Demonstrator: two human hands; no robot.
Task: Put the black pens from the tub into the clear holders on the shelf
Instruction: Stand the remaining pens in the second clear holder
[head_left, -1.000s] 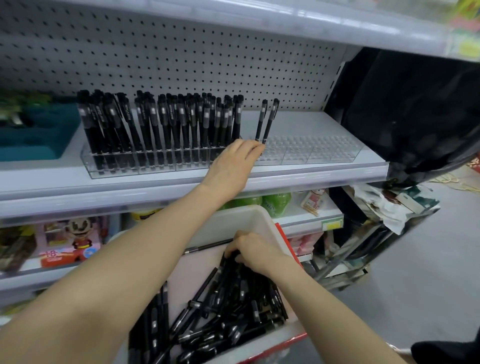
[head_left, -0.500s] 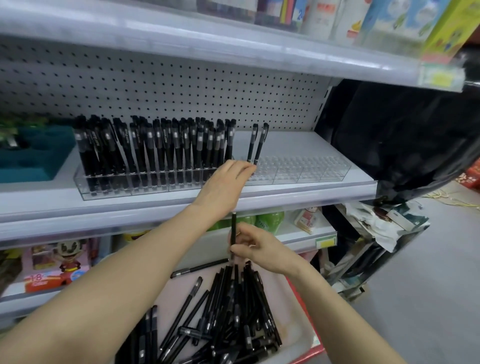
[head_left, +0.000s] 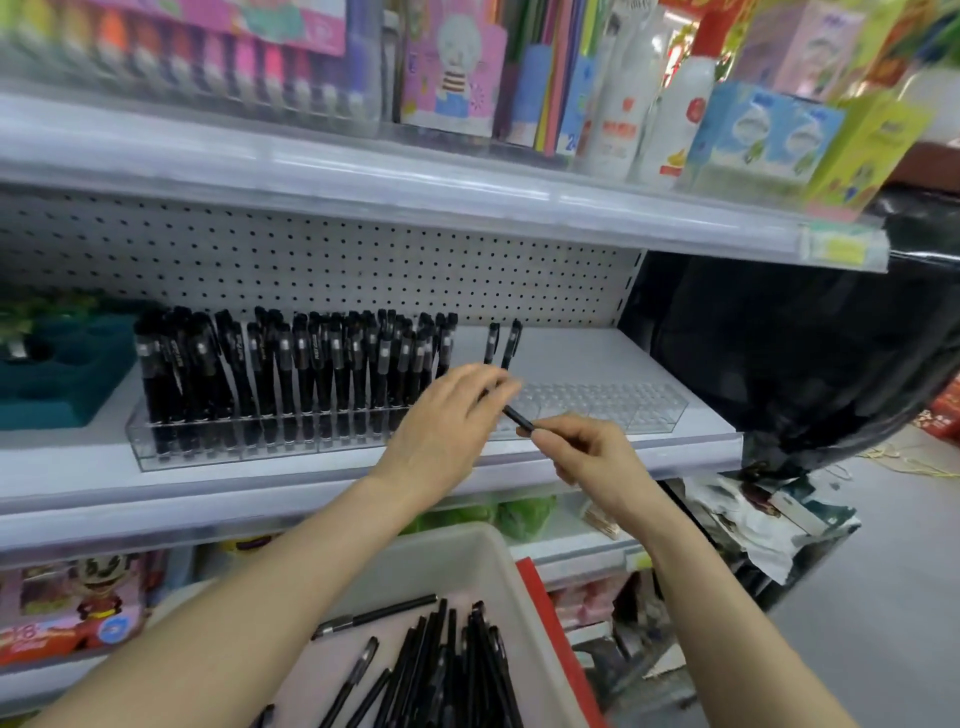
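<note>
My right hand (head_left: 589, 457) pinches a black pen (head_left: 519, 417) in front of the middle shelf. The pen's upper end runs under the fingertips of my left hand (head_left: 452, 415), which hovers at the clear holders; its grip on the pen is hidden. The left clear holder (head_left: 234, 449) is packed with upright black pens. Two more pens (head_left: 502, 343) stand at the left end of the right clear holder (head_left: 602, 405), whose other slots are bare. Below, the white tub (head_left: 470, 543) holds a heap of black pens (head_left: 457, 670).
A teal tray (head_left: 62, 374) sits left of the holders. The shelf above (head_left: 467, 197) carries books, bottles and boxes. A black bag (head_left: 805, 353) hangs at the right. Lower shelves hold toys and green packs; grey floor lies to the right.
My right hand lifted a pen out of the tub and brought it up to the shelf. My left hand left the holder's front edge and met the pen. The view tilted upward.
</note>
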